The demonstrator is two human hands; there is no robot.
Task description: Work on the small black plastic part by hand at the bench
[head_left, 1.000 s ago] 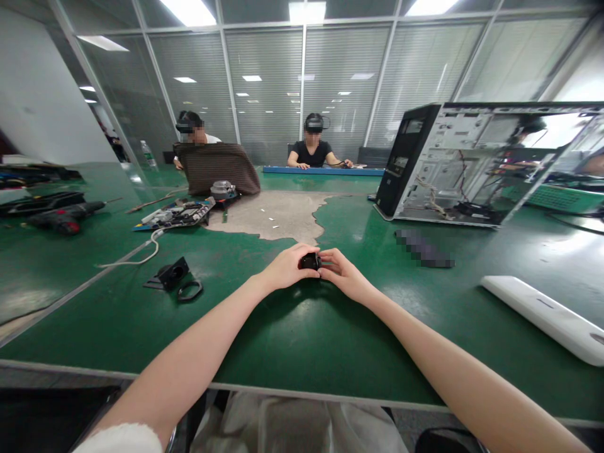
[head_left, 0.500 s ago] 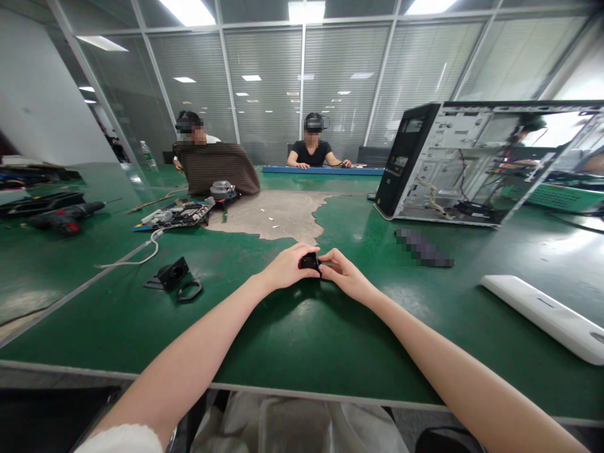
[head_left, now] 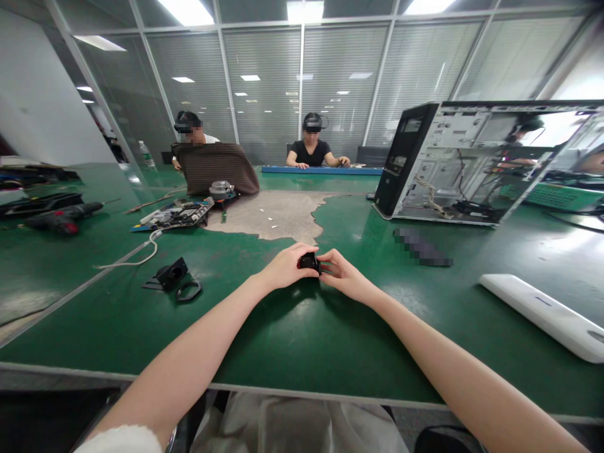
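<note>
My left hand (head_left: 284, 267) and my right hand (head_left: 340, 272) meet over the middle of the green table (head_left: 302, 340). Together they grip a small black part (head_left: 309, 260) between their fingertips, just above the tabletop. Both hands are closed round it, and most of the part is hidden by the fingers. To the left on the table lie a black bracket-like piece (head_left: 168, 275) and a black ring (head_left: 189, 291).
An open computer case (head_left: 476, 165) stands at the right rear. A white panel (head_left: 538, 307) lies at the right. A circuit board (head_left: 174, 214) with a white cable, a power drill (head_left: 59, 218) and tools lie left. Two people sit at the far side.
The hands have barely moved; the fingers shifted slightly on the black part, which stays held between them.
</note>
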